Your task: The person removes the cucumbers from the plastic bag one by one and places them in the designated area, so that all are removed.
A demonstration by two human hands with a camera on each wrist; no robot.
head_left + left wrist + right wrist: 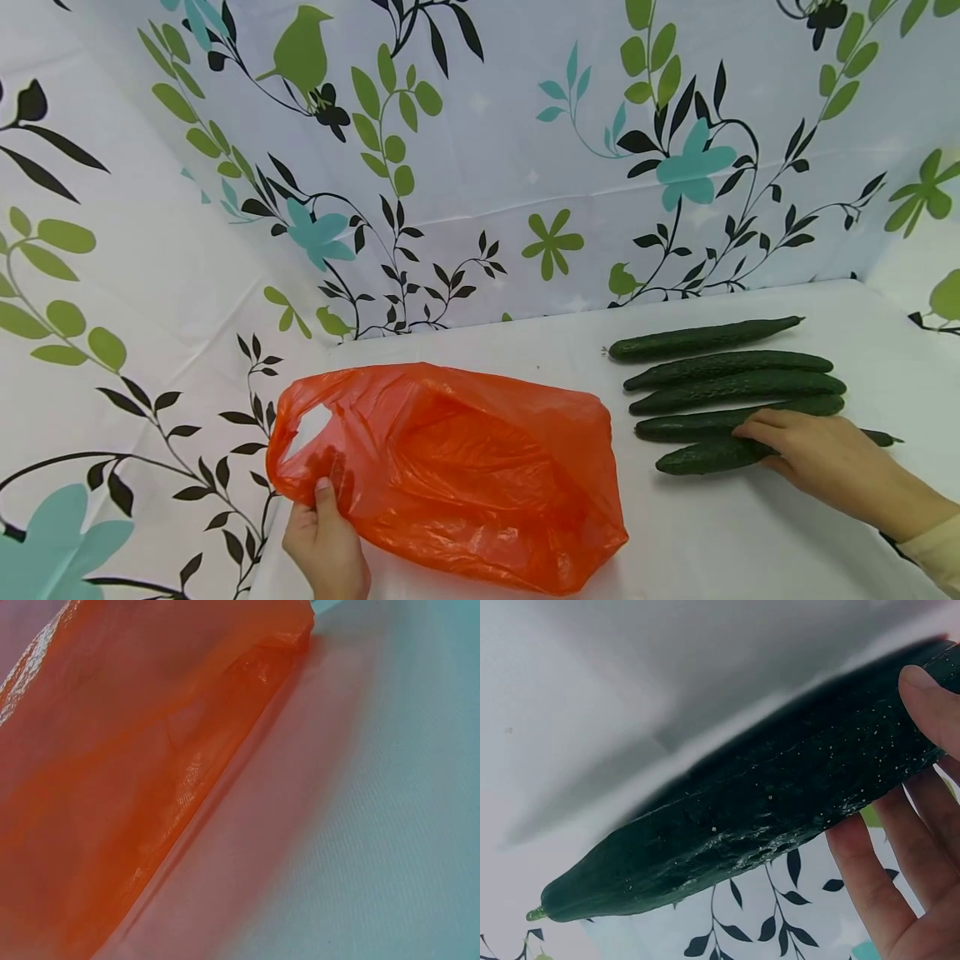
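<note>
An orange-red plastic bag (pixel 465 467) lies spread on the white table, its handle loop toward the left. My left hand (pixel 327 542) pinches the bag near that handle, thumb on top and fingers seen dimly through the film. In the left wrist view only the bag's film (pixel 150 787) and the table show; that hand is out of sight. At the right, my right hand (pixel 832 450) grips the nearest cucumber (pixel 705 457) around its middle. Close up, the dark green, bumpy cucumber (pixel 727 817) has its stem end pointing away from the thumb and fingers (pixel 866 874).
Beyond the gripped one, several more cucumbers lie roughly parallel: one (pixel 686 427) close to my right fingers, a pair (pixel 738 390) behind it, and the farthest (pixel 705 337) at the back. A leaf-patterned cloth (pixel 480 167) rises behind the table and at the left.
</note>
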